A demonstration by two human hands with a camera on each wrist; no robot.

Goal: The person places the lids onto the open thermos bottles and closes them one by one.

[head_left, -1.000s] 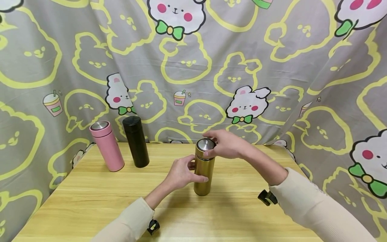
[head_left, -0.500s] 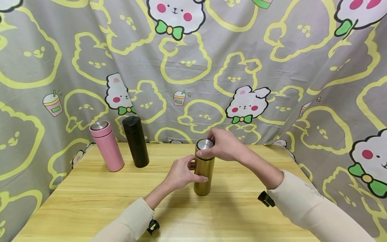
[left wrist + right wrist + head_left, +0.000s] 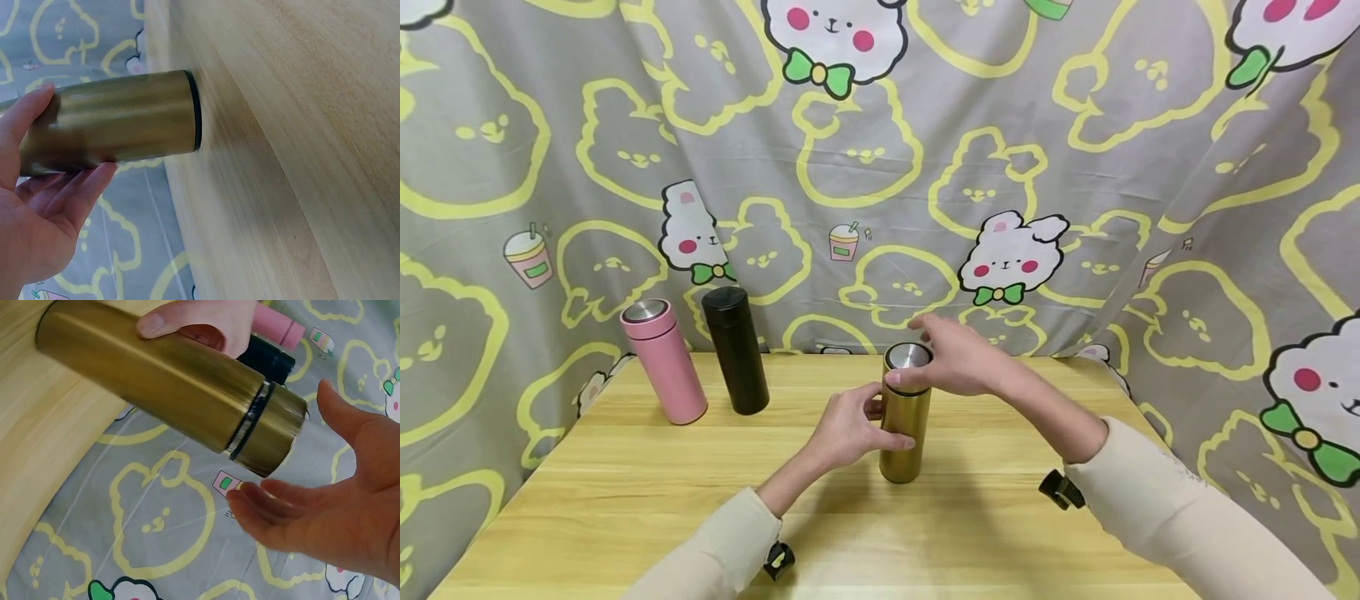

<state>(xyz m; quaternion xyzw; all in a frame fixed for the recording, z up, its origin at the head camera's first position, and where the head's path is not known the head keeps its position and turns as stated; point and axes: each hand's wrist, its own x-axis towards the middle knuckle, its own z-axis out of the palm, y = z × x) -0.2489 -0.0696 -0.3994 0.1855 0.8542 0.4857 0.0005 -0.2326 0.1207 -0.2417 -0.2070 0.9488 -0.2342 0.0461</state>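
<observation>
A gold thermos flask (image 3: pixel 901 442) stands upright on the wooden table, its gold lid (image 3: pixel 281 428) with a steel top in place above a dark ring. My left hand (image 3: pixel 847 429) grips the flask's body, thumb in front and fingers behind; the left wrist view shows the thumb and fingers on opposite sides. At the lid is my right hand (image 3: pixel 962 358), its fingers spread. In the right wrist view, the right hand's thumb and fingers stand apart around the lid, with a gap showing between them and it.
A pink thermos flask (image 3: pixel 666 362) and a black thermos flask (image 3: pixel 737 350) stand upright side by side at the back left of the table (image 3: pixel 662 517). Behind the table hangs a grey curtain (image 3: pixel 880 108) with cartoon prints.
My right hand first shifts round the lid, thumb moving left across its front, then its fingers spread and lift off. The left hand and the flask stay in place.
</observation>
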